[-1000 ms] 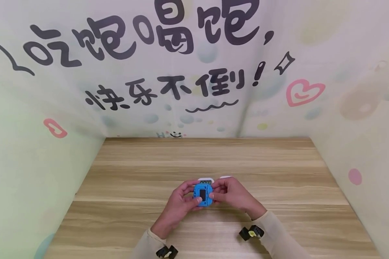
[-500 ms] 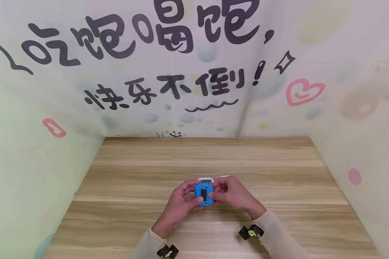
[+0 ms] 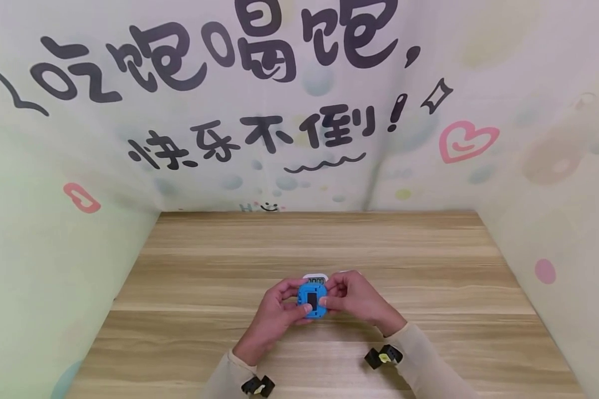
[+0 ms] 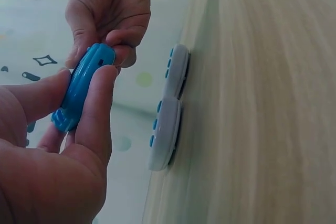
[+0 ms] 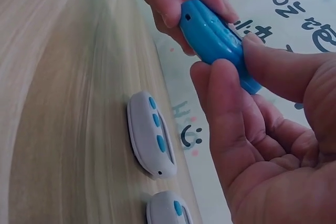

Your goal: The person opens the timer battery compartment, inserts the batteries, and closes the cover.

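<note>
Both hands hold a small blue timer (image 3: 312,301) above the table, its back with a dark rectangle turned up toward the head camera. The left hand (image 3: 275,315) pinches its left side, thumb on the back and fingers underneath. On the opposite side, the right hand (image 3: 363,302) grips the edge between thumb and curled index finger. A small slot shows in the rim of the blue timer (image 4: 86,87) in the left wrist view. Just beyond it lies a white timer (image 3: 315,276) with a digit display, partly covered by the hands and the blue timer.
A second white timer (image 5: 168,211) with blue buttons lies beside the first, mostly hidden behind the right hand in the head view. The wood-grain table (image 3: 219,238) ends at a printed back wall (image 3: 204,188), with side walls left and right.
</note>
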{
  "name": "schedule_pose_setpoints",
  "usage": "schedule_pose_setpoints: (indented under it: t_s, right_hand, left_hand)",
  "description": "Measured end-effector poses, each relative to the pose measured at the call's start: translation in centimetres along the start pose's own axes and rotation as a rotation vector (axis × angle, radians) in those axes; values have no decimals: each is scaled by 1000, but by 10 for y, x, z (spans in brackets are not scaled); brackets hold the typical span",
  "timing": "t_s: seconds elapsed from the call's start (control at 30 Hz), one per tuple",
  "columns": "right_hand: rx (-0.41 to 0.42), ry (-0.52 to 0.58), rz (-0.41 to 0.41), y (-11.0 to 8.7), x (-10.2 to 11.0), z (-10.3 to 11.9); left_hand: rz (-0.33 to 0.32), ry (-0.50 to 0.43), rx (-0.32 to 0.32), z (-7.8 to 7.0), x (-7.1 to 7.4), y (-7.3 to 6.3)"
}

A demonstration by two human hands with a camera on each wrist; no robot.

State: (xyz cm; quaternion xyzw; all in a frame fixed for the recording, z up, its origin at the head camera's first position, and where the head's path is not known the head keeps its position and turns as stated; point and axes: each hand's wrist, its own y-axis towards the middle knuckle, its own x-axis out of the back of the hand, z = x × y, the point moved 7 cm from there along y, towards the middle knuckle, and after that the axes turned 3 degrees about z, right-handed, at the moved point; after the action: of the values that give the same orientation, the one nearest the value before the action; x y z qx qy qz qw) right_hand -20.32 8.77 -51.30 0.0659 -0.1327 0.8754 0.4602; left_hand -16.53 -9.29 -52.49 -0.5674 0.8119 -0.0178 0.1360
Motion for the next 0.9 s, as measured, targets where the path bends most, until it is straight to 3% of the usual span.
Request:
schedule_pose_setpoints:
  t_s: [0.2,0.43,0.57,0.73,0.9]
  right_hand:
    - [-3,37,10,2,-3,2]
    - [46,139,61,3,-16,6]
    - [87,154,13,2,-16,10]
    - [112,200,-52,-2,-10,15]
    - [131,136,-93,-3,-6,18]
  left_hand:
    - [31,1,-8,-3,6,2]
    - [-22,-35,-50,-12,14,2]
    - [-67,-27,-76,-13,14,3]
    - [-134,91,-122,-17,15,0]
    - [-138,100,-123,-18,13,-2]
